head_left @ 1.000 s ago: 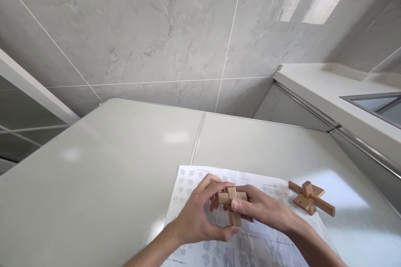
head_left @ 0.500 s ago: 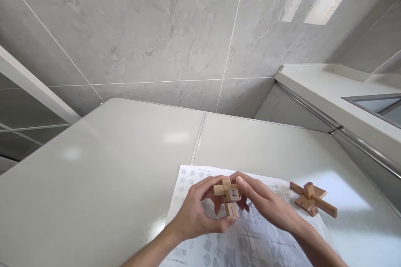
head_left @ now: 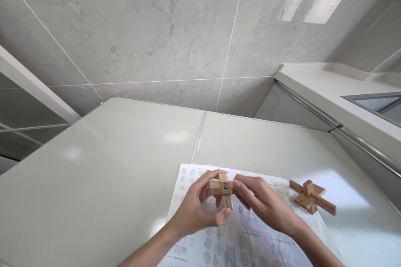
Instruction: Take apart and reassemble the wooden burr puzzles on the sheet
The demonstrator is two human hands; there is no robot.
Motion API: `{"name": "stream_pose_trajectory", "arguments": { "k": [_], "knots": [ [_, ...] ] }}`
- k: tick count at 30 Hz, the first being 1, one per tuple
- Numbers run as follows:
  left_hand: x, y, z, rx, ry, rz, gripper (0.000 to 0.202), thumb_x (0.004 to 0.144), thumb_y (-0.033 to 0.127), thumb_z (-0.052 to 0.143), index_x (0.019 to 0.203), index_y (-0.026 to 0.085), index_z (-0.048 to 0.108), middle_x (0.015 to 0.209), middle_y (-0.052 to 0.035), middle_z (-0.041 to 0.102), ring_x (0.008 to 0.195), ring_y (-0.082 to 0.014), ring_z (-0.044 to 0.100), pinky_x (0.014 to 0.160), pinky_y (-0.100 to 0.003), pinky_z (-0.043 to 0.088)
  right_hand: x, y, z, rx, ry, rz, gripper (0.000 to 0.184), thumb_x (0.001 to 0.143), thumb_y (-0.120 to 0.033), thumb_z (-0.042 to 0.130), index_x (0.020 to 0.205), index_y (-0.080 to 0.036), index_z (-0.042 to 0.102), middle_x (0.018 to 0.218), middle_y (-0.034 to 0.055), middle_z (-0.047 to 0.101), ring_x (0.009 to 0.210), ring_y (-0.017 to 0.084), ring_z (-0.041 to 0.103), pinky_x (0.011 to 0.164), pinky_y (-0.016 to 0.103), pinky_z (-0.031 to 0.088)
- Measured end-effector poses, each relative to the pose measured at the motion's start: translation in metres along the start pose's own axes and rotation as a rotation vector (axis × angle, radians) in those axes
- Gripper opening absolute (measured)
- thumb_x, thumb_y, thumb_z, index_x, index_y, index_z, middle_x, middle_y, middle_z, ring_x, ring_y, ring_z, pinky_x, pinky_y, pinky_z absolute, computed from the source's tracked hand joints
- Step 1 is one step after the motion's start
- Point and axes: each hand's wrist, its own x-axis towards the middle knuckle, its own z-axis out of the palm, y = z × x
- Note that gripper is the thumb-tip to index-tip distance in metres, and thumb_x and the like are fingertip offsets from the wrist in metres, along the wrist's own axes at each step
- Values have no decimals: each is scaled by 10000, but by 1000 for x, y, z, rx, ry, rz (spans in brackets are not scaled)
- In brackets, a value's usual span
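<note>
A cross-shaped wooden burr puzzle (head_left: 225, 187) is held up above the printed sheet, its end face marked with a handwritten "2". My left hand (head_left: 200, 204) grips it from top and bottom, fingers at its upper end and thumb under the lower bar. On the other side, my right hand (head_left: 258, 196) pinches the bar that sticks out to the right between thumb and fingers. The back of the puzzle and some fingertips are hidden. A second wooden puzzle (head_left: 310, 197), with flat plates and crossing bars, lies to the right of my right hand.
Beneath my hands lies a creased paper sheet (head_left: 228, 238) printed with puzzle drawings. It rests on a white table (head_left: 140, 150) with a seam across it. A grey tiled wall (head_left: 156, 29) stands behind, and a white ledge (head_left: 313, 79) is at the right.
Both hands have turned the puzzle so the "2" faces the camera more squarely, and shifted it slightly left and up. The right fingers now pinch its right bar.
</note>
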Motion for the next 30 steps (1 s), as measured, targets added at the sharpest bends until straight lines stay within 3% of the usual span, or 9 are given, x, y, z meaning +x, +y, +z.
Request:
{"name": "stream_pose_trajectory", "arguments": {
  "k": [5, 11, 15, 19, 24, 30],
  "knots": [
    [-1, -5, -3, 51, -2, -13, 708, 750, 98, 785, 1410, 306, 635, 1081, -22, 579, 896, -181, 569, 964, -395, 514, -2, -2, 3, 62, 16, 29, 601, 1123, -648, 306, 695, -236, 402, 611, -48, 378, 559, 145, 318, 564, 313, 245],
    [-4, -11, -6, 31, -57, -55, 706, 835, 175, 793, 1481, 329, 552, 963, 5, 549, 853, -166, 541, 807, -326, 493, -1, -6, 3, 49, 41, 61, 608, 1117, -619, 331, 674, -221, 455, 591, -53, 329, 549, 135, 283, 552, 312, 228],
    [-6, -9, -6, 74, -67, -50, 696, 866, 172, 776, 1492, 342, 522, 972, 0, 569, 883, -173, 571, 783, -318, 473, -1, -13, 3, 58, 55, 100, 635, 1099, -637, 353, 649, -217, 509, 571, -51, 313, 534, 136, 271, 537, 309, 227],
    [-7, -8, -4, 122, -51, -19, 670, 895, 154, 752, 1486, 370, 520, 1038, -17, 584, 942, -189, 597, 786, -323, 480, -3, -19, 2, 70, 84, 103, 676, 1089, -651, 383, 590, -218, 527, 546, -45, 311, 523, 135, 245, 518, 306, 224],
    [-7, -7, 0, 181, -7, 48, 648, 898, 142, 753, 1457, 401, 553, 1253, -57, 554, 965, -186, 602, 763, -311, 495, -3, -19, 2, 55, 104, 145, 656, 1064, -666, 434, 591, -224, 538, 555, -41, 314, 529, 142, 245, 508, 307, 220],
    [-5, -5, 1, 238, -5, 89, 632, 912, 136, 749, 1450, 413, 571, 1259, -56, 572, 984, -195, 624, 815, -323, 529, -5, -19, -3, 20, 18, 213, 623, 1093, -641, 356, 664, -230, 541, 563, -51, 338, 539, 146, 307, 537, 308, 260]
  ]
}}
